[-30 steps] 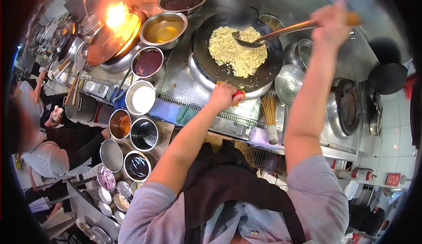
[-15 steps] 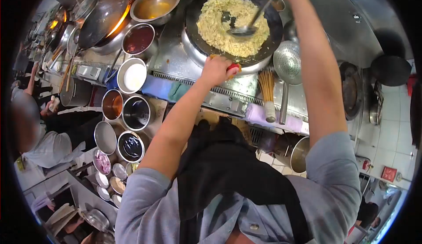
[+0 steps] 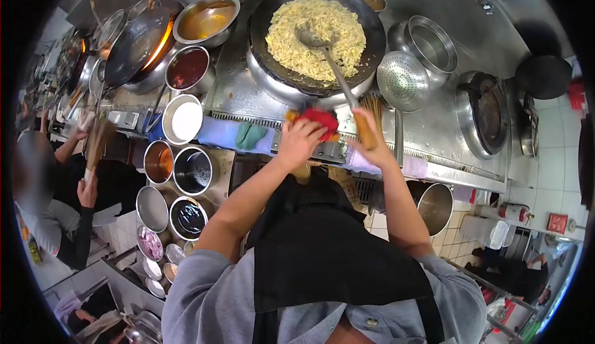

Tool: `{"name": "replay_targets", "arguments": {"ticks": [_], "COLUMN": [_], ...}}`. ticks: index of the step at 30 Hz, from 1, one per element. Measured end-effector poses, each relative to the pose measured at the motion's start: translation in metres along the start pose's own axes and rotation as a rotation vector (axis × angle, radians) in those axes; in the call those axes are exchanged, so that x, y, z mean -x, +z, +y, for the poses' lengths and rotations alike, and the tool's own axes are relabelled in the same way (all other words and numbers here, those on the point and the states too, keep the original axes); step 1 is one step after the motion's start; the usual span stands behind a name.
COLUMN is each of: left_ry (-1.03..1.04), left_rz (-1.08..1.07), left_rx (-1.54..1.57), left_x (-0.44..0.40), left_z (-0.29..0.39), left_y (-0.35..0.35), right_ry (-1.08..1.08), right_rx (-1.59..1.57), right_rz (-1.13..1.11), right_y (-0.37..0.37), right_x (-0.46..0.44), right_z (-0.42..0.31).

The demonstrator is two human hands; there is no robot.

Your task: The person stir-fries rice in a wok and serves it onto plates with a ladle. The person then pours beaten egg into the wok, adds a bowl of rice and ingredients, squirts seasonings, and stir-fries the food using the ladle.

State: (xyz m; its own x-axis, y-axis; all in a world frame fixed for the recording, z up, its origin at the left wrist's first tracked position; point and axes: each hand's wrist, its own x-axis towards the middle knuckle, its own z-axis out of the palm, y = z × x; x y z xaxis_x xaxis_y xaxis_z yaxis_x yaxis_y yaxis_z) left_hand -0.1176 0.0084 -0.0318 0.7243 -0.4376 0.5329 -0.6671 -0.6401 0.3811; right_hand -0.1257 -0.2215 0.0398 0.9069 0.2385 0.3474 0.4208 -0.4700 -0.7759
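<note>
A black wok [image 3: 260, 34] on the stove holds a broad mass of yellow fried rice [image 3: 338, 31]. My left hand [image 3: 300, 141] is closed on a red and yellow cloth [image 3: 319, 119] at the wok's near edge. The wooden handle of a metal ladle [image 3: 338, 71] is in my right hand [image 3: 375, 142], close to my body. Its bowl rests in the rice near the middle. Just right of the wok lie a bamboo brush [image 3: 372, 105], partly hidden behind my right hand, and a perforated strainer [image 3: 403, 80].
Metal bowls of sauces [image 3: 189, 69] and a white-filled pot [image 3: 186, 119] stand left of the wok. Another wok [image 3: 139, 43] with a flame is further left. A co-worker [image 3: 46, 201] stands at far left, holding a brush. A second covered burner [image 3: 483, 114] sits at right.
My right hand has come down from the far upper right toward my body, swinging the ladle handle nearer. The rice has spread and shifted. The left wok's flame has shrunk. The co-worker now holds a brush.
</note>
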Motion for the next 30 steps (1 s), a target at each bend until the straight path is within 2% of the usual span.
{"name": "replay_targets", "arguments": {"ticks": [1, 2, 3, 4, 5, 6, 7, 8, 10, 11, 13, 15, 16, 17, 18, 19, 20, 21, 23, 24, 26, 27, 29, 30], "left_ry": [-0.007, -0.018, -0.017, -0.018, -0.019, -0.019, -0.016, 0.003, 0.058, 0.058, -0.212, -0.592, -0.712, -0.831, -0.83, -0.841, -0.851, -0.851, -0.878, -0.878, -1.034, -1.035, -1.439, -1.441], "left_rz": [-0.093, -0.186, -0.187, -0.283, -0.383, -0.536, -0.544, -0.544, -0.5, -0.504, -0.337, -0.379, -0.578, -0.778, -0.781, -0.908, -1.035, -1.032, -0.814, -0.824, -0.28, -0.293, 0.001, -0.009], "left_rx": [-0.092, -0.186, -0.192, -0.168, -0.142, -0.134, -0.135, -0.088, -0.005, -0.01, -0.168, -0.425, -0.452, -0.478, -0.481, -0.475, -0.466, -0.469, -0.369, -0.37, 0.254, 0.247, 1.369, 1.358], "left_x": [0.03, 0.047, 0.049, 0.051, 0.054, 0.05, 0.053, 0.053, 0.055, 0.048, 0.028, 0.022, 0.017, 0.012, 0.011, 0.013, 0.016, 0.024, 0.041, 0.038, 0.02, 0.007, -0.028, -0.045], "left_z": [-0.009, -0.016, -0.019, -0.02, -0.02, -0.02, -0.018, -0.019, -0.024, -0.027, -0.033, -0.06, -0.072, -0.082, -0.088, -0.096, -0.105, -0.124, -0.156, -0.146, -0.129, -0.114, -0.075, -0.063], "left_y": [0.021, 0.033, 0.034, 0.035, 0.035, 0.028, 0.021, 0.017, 0.004, -0.009, -0.038, -0.057, -0.068, -0.075, -0.073, -0.065, -0.057, -0.045, -0.024, -0.027, -0.037, -0.038, -0.031, -0.026], "right_ry": [0.156, 0.15, 0.405, 0.663, 0.666, 0.718, 0.757, 0.964, 0.91, 0.907, 1.098, 0.996, 0.909, 0.913, 0.635, 0.333, 0.475, 0.473, 0.551, 0.62, 0.612, 0.598, 0.586, 0.562], "right_rx": [-0.179, -0.182, -0.615, -1.052, -1.062, -1.29, -1.51, -1.536, -1.921, -1.926, -1.175, -0.799, -0.476, -0.48, -0.009, 0.447, 0.441, 0.44, 0.569, 0.534, 0.484, 0.438, 0.471, 0.44], "right_rz": [-0.136, -0.132, -0.181, -0.226, -0.222, -0.088, 0.055, 0.228, -0.26, -0.261, 0.038, 0.012, -0.162, -0.159, -0.158, -0.149, -0.212, -0.21, -0.365, -0.338, -0.267, -0.203, -0.169, -0.119], "right_y": [-0.001, -0.003, -0.005, -0.004, 0.002, 0.01, 0.018, 0.025, 0.039, 0.037, 0.024, 0.007, -0.006, -0.015, -0.021, -0.024, -0.03, -0.033, -0.038, -0.037, -0.032, -0.026, -0.007, 0.001], "right_x": [0.022, 0.034, 0.044, 0.05, 0.047, 0.037, 0.023, -0.003, -0.019, -0.038, -0.076, -0.087, -0.083, -0.073, -0.059, -0.046, -0.037, -0.029, -0.011, -0.005, 0.003, 0.008, 0.014, 0.016], "right_z": [-0.001, -0.005, -0.01, -0.014, -0.015, -0.016, -0.016, -0.027, 0.051, 0.049, 0.014, -0.024, -0.02, -0.019, -0.022, -0.026, -0.041, -0.039, -0.016, -0.004, 0.017, 0.024, 0.038, 0.045]}}
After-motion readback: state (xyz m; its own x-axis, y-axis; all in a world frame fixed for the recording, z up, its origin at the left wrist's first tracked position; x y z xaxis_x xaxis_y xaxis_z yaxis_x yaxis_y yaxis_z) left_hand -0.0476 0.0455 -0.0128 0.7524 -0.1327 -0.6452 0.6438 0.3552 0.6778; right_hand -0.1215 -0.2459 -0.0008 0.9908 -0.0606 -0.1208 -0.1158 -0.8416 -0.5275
